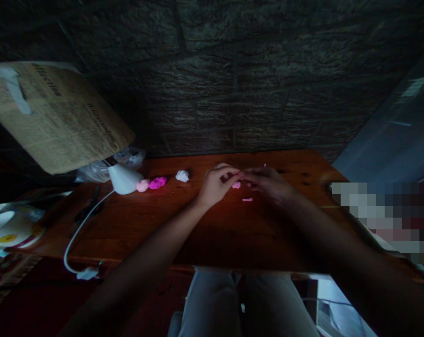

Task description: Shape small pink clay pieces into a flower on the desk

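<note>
My left hand [217, 185] is closed in a pinch above the wooden table, its fingertips meeting those of my right hand [270, 184]. The right fingers are pinched as well, and anything between the fingertips is too small and dark to make out. Just below them lies a pink clay-like lump [236, 185]. Nearer to me on the wood is a short pink strip [247, 200], and a tiny pink piece [264, 164] shows behind my right hand. To the left sit a white crumpled lump [182, 176], a magenta lump [158, 182] and a pale pink lump [143, 185].
A lamp with a newsprint-patterned shade [67, 117] and white base [122, 180] stands at the left, its white cord [69, 248] hanging over the table's front edge. Dark scissors [88, 206] lie beside it. A stone-patterned wall [212, 84] rises behind the table [155, 224].
</note>
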Motion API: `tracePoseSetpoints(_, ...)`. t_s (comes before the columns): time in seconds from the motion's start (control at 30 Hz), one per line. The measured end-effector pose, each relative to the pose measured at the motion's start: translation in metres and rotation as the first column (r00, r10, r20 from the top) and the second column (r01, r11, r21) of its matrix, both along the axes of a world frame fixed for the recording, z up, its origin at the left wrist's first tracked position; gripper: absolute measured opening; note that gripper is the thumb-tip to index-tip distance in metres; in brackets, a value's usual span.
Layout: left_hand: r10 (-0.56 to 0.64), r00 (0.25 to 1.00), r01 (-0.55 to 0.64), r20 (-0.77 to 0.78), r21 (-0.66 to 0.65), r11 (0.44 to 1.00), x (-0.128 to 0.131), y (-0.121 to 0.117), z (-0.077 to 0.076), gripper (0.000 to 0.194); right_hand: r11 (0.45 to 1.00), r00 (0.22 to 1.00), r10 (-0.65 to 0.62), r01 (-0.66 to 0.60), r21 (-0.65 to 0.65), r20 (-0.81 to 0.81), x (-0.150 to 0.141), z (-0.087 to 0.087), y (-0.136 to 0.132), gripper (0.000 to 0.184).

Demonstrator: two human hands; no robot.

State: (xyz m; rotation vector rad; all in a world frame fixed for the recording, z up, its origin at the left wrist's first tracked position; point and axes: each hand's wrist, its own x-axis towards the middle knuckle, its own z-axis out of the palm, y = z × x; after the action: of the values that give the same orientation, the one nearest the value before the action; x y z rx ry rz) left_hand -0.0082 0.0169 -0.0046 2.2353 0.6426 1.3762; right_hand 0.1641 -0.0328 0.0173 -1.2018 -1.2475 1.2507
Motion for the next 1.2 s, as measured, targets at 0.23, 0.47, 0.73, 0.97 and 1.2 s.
tracePoseSetpoints(0.23, 0.003, 1.0, -0.003, 0.001, -0.02, 1.0, 0.0021, -0.0025, -0.004, 0.011, 1.0, 1.0, 0.023, -0.023, 0.014, 0.017, -0.0001, 0.0019, -0.0003, 0.042)
tracePoseSetpoints(0.47, 0.007, 1.0, -0.007, -0.003, -0.057, 0.998, 0.002, -0.0025, -0.0033, 0.012, 0.998, 0.998, 0.04, -0.042, 0.052, 0.045, -0.0004, 0.0025, -0.0011, 0.039)
tracePoseSetpoints(0.73, -0.002, 1.0, 0.002, -0.008, -0.034, 0.999, 0.0024, -0.0028, -0.0039, 0.013, 0.994, 0.997, 0.062, -0.067, 0.082, 0.053, 0.0003, 0.0008, 0.0003, 0.039)
tracePoseSetpoints(0.97, -0.009, 1.0, 0.009, 0.008, -0.007, 1.0, 0.0025, -0.0026, -0.0037, 0.01, 0.983, 0.991, 0.062, -0.082, 0.162, 0.121, -0.0003, -0.0013, 0.0011, 0.039)
tracePoseSetpoints(1.2, -0.017, 1.0, 0.018, 0.015, -0.036, 0.999, 0.0018, -0.0013, -0.0051, 0.013, 0.975, 0.979, 0.037, -0.08, 0.209, 0.202, -0.0004, -0.0034, 0.0023, 0.045)
